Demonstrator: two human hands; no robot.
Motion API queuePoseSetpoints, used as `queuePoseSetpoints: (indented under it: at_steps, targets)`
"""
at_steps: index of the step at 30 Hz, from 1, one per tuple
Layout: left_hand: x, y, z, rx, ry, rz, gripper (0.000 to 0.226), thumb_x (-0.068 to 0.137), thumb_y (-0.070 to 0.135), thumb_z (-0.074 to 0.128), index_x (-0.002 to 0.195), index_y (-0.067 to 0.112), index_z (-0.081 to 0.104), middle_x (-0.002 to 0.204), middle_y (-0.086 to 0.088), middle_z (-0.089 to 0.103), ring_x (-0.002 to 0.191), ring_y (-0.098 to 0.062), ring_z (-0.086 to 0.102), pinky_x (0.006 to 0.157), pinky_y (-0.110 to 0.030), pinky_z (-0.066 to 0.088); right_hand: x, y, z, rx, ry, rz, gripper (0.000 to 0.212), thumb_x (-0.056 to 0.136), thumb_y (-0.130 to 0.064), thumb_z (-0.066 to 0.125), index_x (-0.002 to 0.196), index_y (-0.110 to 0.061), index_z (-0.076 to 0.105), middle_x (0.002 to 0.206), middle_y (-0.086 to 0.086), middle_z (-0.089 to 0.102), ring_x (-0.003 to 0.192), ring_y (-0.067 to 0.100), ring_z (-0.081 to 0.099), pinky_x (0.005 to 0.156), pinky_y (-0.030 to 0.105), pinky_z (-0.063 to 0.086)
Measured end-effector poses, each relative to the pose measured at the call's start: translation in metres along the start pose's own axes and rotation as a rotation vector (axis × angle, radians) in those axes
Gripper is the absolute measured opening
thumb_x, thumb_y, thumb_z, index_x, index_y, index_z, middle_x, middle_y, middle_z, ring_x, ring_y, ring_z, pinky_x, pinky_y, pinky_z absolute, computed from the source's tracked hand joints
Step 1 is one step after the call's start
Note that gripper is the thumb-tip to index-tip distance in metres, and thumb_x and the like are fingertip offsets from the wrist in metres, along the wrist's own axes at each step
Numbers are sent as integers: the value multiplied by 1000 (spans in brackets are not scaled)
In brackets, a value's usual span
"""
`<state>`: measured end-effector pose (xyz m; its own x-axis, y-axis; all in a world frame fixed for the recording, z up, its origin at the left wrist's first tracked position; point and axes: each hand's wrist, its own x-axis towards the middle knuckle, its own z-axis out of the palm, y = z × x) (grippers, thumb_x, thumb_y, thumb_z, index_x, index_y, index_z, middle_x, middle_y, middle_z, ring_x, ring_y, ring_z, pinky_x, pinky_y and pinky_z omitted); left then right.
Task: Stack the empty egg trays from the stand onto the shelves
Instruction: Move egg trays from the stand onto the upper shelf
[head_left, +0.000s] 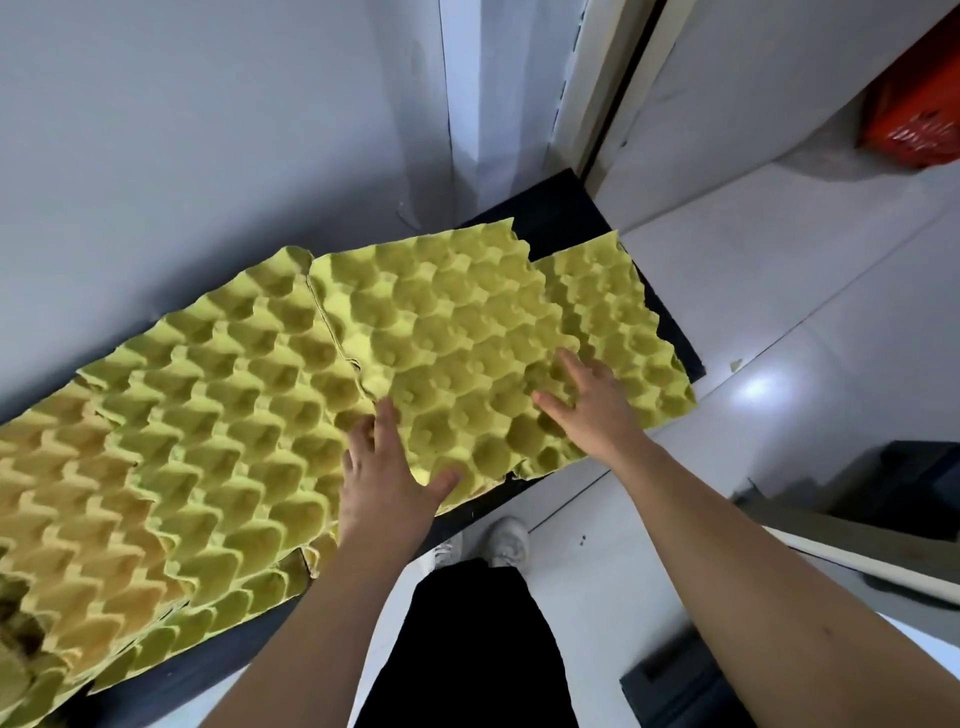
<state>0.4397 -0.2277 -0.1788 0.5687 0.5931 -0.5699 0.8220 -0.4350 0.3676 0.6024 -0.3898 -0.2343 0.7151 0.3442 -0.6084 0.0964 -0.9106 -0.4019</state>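
Note:
Several yellow-green pulp egg trays lie side by side on a dark shelf (563, 218) against the grey wall. The middle tray (441, 332) is on top and overlaps a tray to its right (618, 312). My left hand (384, 467) lies flat on the middle tray's near left corner, thumb spread over its front edge. My right hand (582, 400) rests flat, fingers apart, on the seam between the middle tray and the right one. A larger stack of trays (208, 415) fills the shelf to the left, with more orange-tinted trays (67, 519) at the far left.
The shelf ends just right of the trays at a white tiled floor (779, 312). A red crate (914, 119) stands far right by a doorway. Dark furniture (883, 493) sits at the right. My feet in white shoes (498, 545) stand below the shelf's front edge.

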Motion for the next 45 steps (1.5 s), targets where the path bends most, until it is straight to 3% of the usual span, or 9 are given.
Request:
queuePoseSetpoints:
  at_steps: [5, 9, 14, 17, 24, 30, 33, 38, 45]
  targets:
    - [8, -4, 6, -50, 61, 1, 107, 74, 47, 77, 153, 25, 8, 145, -10, 32, 135, -32, 31, 109, -43, 28, 18, 5, 0, 62, -53, 53, 82, 84, -66, 48, 148, -43, 2, 152, 19, 24, 140, 39, 23, 113, 55, 20]
    - [8, -2, 6, -136, 96, 23, 103, 74, 36, 79, 152, 28, 12, 146, -7, 34, 136, -29, 31, 110, -41, 27, 25, 11, 2, 202, -92, 80, 90, 73, -72, 55, 144, -53, 4, 156, 17, 6, 134, 43, 33, 110, 56, 28]
    - [8, 11, -9, -290, 160, 106, 93, 74, 29, 79, 149, 28, 26, 142, -2, 40, 125, -19, 47, 94, -23, 37, 23, 12, -2, 375, -42, 26, 90, 70, -72, 58, 145, -52, 13, 150, 11, 25, 121, 34, 48, 96, 39, 43]
    - [9, 22, -23, -393, 232, 144, 86, 75, 27, 79, 148, 25, 33, 138, -3, 44, 121, -18, 50, 100, -28, 43, 18, 5, -9, 427, 9, 15, 89, 71, -73, 56, 146, -47, 15, 146, 9, 32, 123, 30, 46, 86, 30, 43]
    - [-13, 35, -67, -529, 295, 228, 80, 76, 20, 80, 145, 16, 39, 135, 6, 45, 95, 33, 40, 80, 10, 28, -19, -26, -44, 472, 112, -36, 90, 73, -71, 57, 147, -44, 14, 152, 6, 28, 137, 26, 29, 108, 44, 27]
    - [-54, 26, -118, -580, 397, 270, 79, 73, 33, 80, 142, 28, 43, 129, 4, 58, 106, -34, 63, 95, -45, 51, -70, -70, -87, 484, 61, -86, 98, 67, -72, 57, 148, -44, 8, 157, -2, 18, 140, 25, 27, 109, 44, 25]
    - [-79, 15, -147, -624, 460, 269, 77, 73, 34, 80, 142, 29, 44, 130, 5, 59, 111, -29, 61, 99, -43, 48, -96, -98, -107, 450, 51, -170, 97, 67, -71, 58, 147, -46, 11, 157, -5, 19, 138, 23, 31, 110, 44, 27]
    - [-133, -9, -198, -835, 562, 220, 70, 72, 27, 81, 129, 39, 42, 119, 23, 58, 106, 7, 59, 90, -31, 55, -141, -153, -134, 390, 60, -364, 101, 59, -76, 63, 145, -48, 17, 153, -12, 27, 136, 16, 34, 110, 43, 31]
    - [-234, -70, -249, -827, 810, 124, 99, 52, 47, 82, 140, 26, 42, 127, 16, 55, 109, -6, 57, 76, -15, 44, -223, -246, -145, 153, 109, -701, 109, 56, -82, 59, 147, -41, 16, 151, -3, 32, 135, 19, 34, 108, 43, 34]
